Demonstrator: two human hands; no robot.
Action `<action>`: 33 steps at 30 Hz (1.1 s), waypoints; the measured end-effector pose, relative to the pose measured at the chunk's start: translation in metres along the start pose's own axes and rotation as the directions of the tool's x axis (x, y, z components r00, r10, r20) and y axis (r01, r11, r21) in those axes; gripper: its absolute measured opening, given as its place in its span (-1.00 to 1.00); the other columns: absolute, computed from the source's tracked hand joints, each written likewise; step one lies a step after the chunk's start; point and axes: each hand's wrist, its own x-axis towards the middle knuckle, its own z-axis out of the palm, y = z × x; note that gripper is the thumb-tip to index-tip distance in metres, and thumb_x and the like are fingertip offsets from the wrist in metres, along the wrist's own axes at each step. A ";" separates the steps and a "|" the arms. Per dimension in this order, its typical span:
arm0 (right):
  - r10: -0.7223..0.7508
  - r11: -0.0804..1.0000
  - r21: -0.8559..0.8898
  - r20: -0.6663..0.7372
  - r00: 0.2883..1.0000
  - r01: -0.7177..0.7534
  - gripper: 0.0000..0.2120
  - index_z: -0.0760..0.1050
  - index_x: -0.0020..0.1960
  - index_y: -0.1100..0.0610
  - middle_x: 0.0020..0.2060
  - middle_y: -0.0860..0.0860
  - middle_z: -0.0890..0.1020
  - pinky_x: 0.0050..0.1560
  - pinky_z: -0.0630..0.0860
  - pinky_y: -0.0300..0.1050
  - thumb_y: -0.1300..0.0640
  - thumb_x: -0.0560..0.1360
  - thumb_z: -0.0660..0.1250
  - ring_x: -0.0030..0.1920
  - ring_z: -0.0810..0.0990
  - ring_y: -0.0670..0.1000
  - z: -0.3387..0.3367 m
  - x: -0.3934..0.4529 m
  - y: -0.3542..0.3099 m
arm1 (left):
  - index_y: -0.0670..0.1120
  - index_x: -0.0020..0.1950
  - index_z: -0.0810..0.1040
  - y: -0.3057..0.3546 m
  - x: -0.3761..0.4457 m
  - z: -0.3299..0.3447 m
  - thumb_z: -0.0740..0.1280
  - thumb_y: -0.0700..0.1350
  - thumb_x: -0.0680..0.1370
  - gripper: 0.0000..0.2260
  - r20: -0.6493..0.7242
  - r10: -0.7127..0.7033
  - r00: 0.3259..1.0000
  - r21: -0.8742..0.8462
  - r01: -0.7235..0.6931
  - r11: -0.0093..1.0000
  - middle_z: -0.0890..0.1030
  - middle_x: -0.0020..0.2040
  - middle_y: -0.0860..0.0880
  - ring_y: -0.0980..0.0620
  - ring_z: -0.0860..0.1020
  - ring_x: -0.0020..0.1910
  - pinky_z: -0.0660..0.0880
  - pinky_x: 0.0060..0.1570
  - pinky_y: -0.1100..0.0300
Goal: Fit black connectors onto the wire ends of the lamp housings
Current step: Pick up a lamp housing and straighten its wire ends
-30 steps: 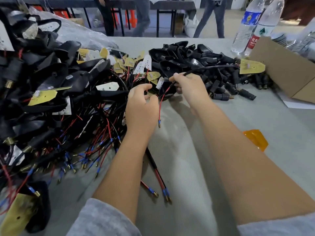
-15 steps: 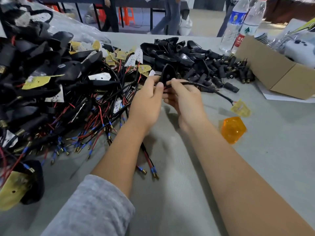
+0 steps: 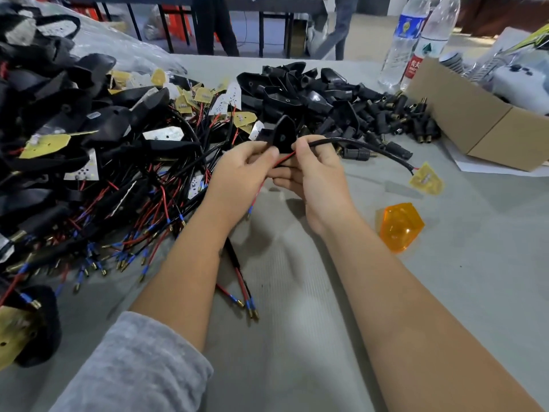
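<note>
My left hand and my right hand meet above the table's middle. Between them stands a black lamp housing, gripped by my left fingers. My right hand pinches a black sheathed cable that arcs right to a small yellow circuit board lying on the table. A thin red wire runs from my right fingers down to a blue-sleeved tip below my left hand. Loose black connectors are heaped behind my hands.
A big tangle of wired housings fills the left. An orange lens lies right of my right wrist. A cardboard box and two water bottles stand at the back right. People stand beyond the table.
The cable and its yellow board came down from the air onto the table at the right. My hands drew together and nearer, and a black housing is now held between them.
</note>
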 end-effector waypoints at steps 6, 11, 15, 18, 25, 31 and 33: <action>-0.010 1.000 0.009 0.068 0.998 0.009 -0.90 0.50 0.01 0.23 -0.21 0.16 0.66 -0.12 0.60 -0.19 0.39 0.55 0.30 -0.24 0.66 -0.01 -0.008 0.001 -0.001 | -0.12 0.11 0.62 -0.001 -0.003 -0.004 0.24 -0.11 0.63 -0.81 -0.002 0.039 0.999 0.103 -0.038 0.994 0.66 -0.15 0.04 0.30 0.56 -0.20 0.43 -0.22 0.47; -0.052 0.989 -0.129 0.100 0.994 0.065 -0.84 0.60 -0.07 0.21 -0.25 0.09 0.68 -0.13 0.60 -0.21 0.35 0.58 0.27 -0.25 0.65 -0.06 -0.007 0.000 0.000 | -0.05 0.13 0.55 -0.004 -0.002 -0.004 0.25 -0.12 0.63 -0.87 -0.001 0.030 1.000 0.078 -0.030 0.997 0.62 -0.30 0.29 0.41 0.56 -0.23 0.40 -0.26 0.55; -0.042 0.995 -0.088 0.071 0.997 0.049 -0.84 0.56 -0.04 0.19 -0.22 0.13 0.68 -0.19 0.62 -0.19 0.22 0.64 0.22 -0.28 0.66 -0.03 -0.003 -0.001 -0.001 | 0.05 0.01 0.50 -0.009 0.002 -0.001 0.17 -0.05 0.66 -0.88 -0.097 0.037 0.995 0.159 -0.021 0.987 0.55 -0.24 0.16 0.41 0.49 -0.31 0.39 -0.27 0.46; -0.022 0.995 0.097 0.075 0.997 0.015 -0.81 0.47 -0.02 0.20 -0.21 0.16 0.67 -0.22 0.60 -0.19 0.17 0.67 0.14 -0.29 0.66 0.00 -0.001 0.000 -0.002 | 0.09 -0.12 0.43 -0.009 0.005 -0.003 0.09 -0.02 0.67 -0.78 -0.240 0.037 0.970 0.181 0.007 0.983 0.51 -0.25 0.13 0.39 0.49 -0.34 0.38 -0.28 0.39; -0.036 0.989 0.145 0.044 0.998 0.029 -0.88 0.53 -0.02 0.22 -0.25 0.09 0.64 -0.14 0.56 -0.25 0.38 0.57 0.27 -0.29 0.60 -0.08 -0.008 0.001 -0.005 | -0.04 -0.07 0.45 -0.008 0.007 -0.005 0.08 -0.09 0.68 -0.79 -0.263 -0.054 0.963 0.008 0.058 0.998 0.46 -0.21 -0.07 0.16 0.52 -0.35 0.47 -0.43 0.37; -0.101 0.994 0.038 -0.025 0.995 0.102 -0.89 0.46 -0.04 0.13 -0.20 0.09 0.65 -0.14 0.59 -0.16 0.27 0.64 0.21 -0.30 0.62 -0.05 -0.005 -0.001 -0.004 | -0.06 0.08 0.50 -0.010 0.005 -0.004 0.15 -0.08 0.66 -0.85 -0.179 -0.033 0.983 0.071 0.046 0.996 0.52 -0.27 -0.01 0.26 0.48 -0.47 0.45 -0.37 0.30; -0.113 0.992 0.045 -0.053 0.992 0.115 -0.89 0.44 -0.03 0.12 -0.20 0.10 0.66 -0.13 0.60 -0.15 0.23 0.65 0.19 -0.31 0.62 -0.04 -0.005 -0.001 -0.005 | -0.09 0.15 0.50 -0.012 0.006 -0.005 0.17 -0.09 0.66 -0.84 -0.166 -0.063 0.984 0.024 0.067 0.997 0.53 -0.26 -0.03 0.21 0.50 -0.46 0.46 -0.42 0.28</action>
